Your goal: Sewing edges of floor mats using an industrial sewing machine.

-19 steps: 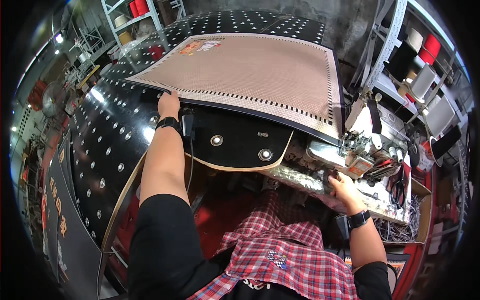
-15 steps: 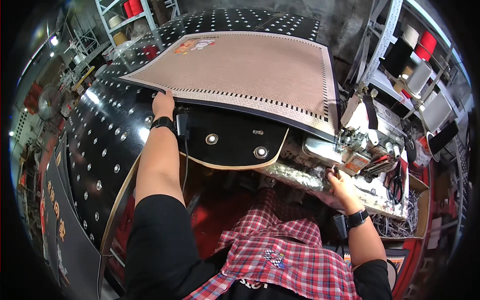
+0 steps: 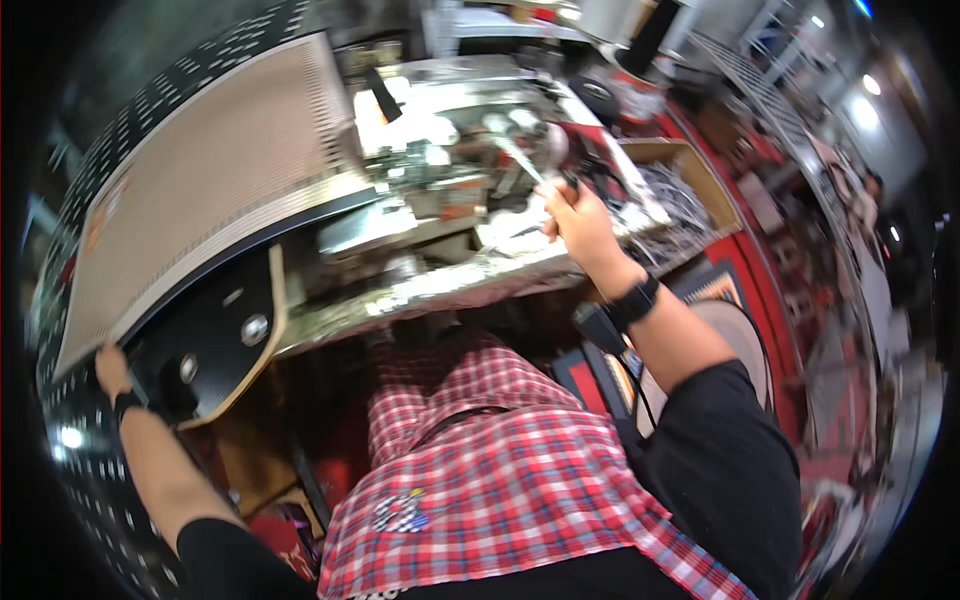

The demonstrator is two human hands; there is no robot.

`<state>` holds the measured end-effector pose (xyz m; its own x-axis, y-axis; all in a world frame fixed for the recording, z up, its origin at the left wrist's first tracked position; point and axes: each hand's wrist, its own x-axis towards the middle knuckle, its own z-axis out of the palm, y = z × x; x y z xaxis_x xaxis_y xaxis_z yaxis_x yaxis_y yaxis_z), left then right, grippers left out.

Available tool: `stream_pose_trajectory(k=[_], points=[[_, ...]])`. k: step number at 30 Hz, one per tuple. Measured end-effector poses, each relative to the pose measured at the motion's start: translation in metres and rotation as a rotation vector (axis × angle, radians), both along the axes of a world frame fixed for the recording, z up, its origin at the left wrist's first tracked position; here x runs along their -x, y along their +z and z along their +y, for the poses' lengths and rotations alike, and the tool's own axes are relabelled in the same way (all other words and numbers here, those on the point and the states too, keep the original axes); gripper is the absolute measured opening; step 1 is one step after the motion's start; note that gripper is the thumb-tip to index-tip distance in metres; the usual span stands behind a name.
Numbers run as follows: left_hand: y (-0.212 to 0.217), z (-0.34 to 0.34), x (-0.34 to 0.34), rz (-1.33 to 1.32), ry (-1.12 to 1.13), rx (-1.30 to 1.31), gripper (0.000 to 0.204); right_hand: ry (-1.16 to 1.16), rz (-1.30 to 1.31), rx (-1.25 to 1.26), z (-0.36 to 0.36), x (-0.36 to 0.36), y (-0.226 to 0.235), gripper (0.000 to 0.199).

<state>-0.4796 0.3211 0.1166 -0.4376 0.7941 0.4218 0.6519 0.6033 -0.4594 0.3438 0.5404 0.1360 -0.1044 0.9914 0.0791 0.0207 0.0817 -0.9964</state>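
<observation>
One broad black table point(image 3: 220, 345), dotted with metal studs, fills the left side and ends in a rounded near corner. Butted against its right edge is a worn metal machine bench point(image 3: 400, 290).

The tan mat point(image 3: 220, 150) lies face up on the table, spread flat. Its near edge runs behind the table's rounded corner, and its near right corner reaches past the table's right edge to the sewing machine point(image 3: 450, 160) on the bench. A dark border point(image 3: 320, 210) shows along that near edge and seems in place there. With one corner at the machine, the mat looks partway through, not yet clear of it; blur hides whether stitching at that corner is finished, so what is left cannot be counted.

Off the bench's right edge stands an open cardboard box point(image 3: 712, 178), holding a heap of grey strips point(image 3: 680, 200).

The left hand point(image 3: 113, 370) is at the mat's near left corner, touching its edge; whether the fingers pinch it or merely rest there, I cannot tell. The right hand point(image 3: 580, 215), above the right part of the bench, has thumb and fingers curled close together. A thin pale tool point(image 3: 520, 160) shows at its fingertips, too smeared to say if it is gripped.
</observation>
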Motion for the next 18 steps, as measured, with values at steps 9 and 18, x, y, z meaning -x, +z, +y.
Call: stream_pose_trajectory(k=[9,18], points=[[0.002,0.070,-0.084,-0.763,0.233,-0.404,0.069,-0.585,-0.426,-0.335,0.027,-0.130,0.053,0.021],[0.005,0.051,-0.080,-0.596,0.133,-0.373,0.058,-0.998,-1.227,-0.475,0.083,-0.261,0.087,0.032]])
